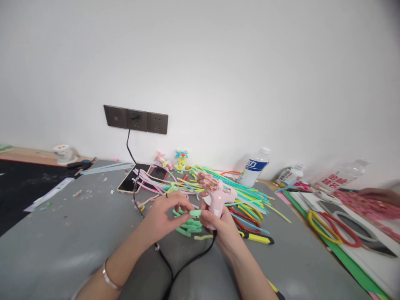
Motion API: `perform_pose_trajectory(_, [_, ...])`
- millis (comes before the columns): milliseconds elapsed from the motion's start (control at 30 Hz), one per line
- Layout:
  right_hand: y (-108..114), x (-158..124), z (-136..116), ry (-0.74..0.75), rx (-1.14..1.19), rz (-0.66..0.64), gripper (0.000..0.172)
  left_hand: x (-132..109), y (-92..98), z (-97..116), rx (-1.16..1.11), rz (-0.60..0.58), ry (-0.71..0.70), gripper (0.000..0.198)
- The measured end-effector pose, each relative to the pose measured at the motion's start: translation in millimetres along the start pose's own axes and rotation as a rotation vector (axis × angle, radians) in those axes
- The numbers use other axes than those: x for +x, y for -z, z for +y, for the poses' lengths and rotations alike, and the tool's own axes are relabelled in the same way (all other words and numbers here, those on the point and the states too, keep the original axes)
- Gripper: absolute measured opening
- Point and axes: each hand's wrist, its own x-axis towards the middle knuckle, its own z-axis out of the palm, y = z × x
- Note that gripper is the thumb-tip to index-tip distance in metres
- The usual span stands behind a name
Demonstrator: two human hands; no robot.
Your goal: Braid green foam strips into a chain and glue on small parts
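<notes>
My left hand [165, 214] pinches one end of a short green fuzzy piece [195, 212] between thumb and fingers. My right hand [218, 221] is wrapped round a pale pink glue gun [218, 200], and its thumb and finger touch the other end of the green piece. A black cord runs down from the gun's handle. Several more short green pieces [190, 227] lie on the grey table mat beneath and between the hands. Behind the gun is a clump of brownish-pink material [206, 181], its details blurred.
Long coloured fuzzy stems [250, 196] spread behind my hands, near a phone [133, 180], two small figures and a bottle [254, 166]. A yellow cutter [256, 238] lies right. The black cord [135, 196] crosses the mat. Another person's hand [379, 195] is far right.
</notes>
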Motion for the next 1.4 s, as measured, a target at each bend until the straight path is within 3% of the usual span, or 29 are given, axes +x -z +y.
perform_pose_trajectory(500, [-0.7,0.4,-0.5,-0.004,0.001,-0.009,0.05,-2.8,-0.7,-1.0,0.062,0.002,-0.05,0.002])
perform_pose_trajectory(900, [-1.3,0.2,0.5,0.005,0.004,-0.019,0.044,-5.1,-0.7,-7.0,0.083,0.046,-0.069,0.006])
perform_pose_trajectory(1167, [0.5,2.0,4.1,0.019,0.013,-0.019,0.044,-3.6,-1.3,-7.3,0.019,0.02,0.094,0.009])
perform_pose_trajectory(1400, [1.5,1.8,5.4,0.042,-0.036,-0.025,0.04,-2.3,-2.0,-8.1,0.001,0.008,0.129,0.011])
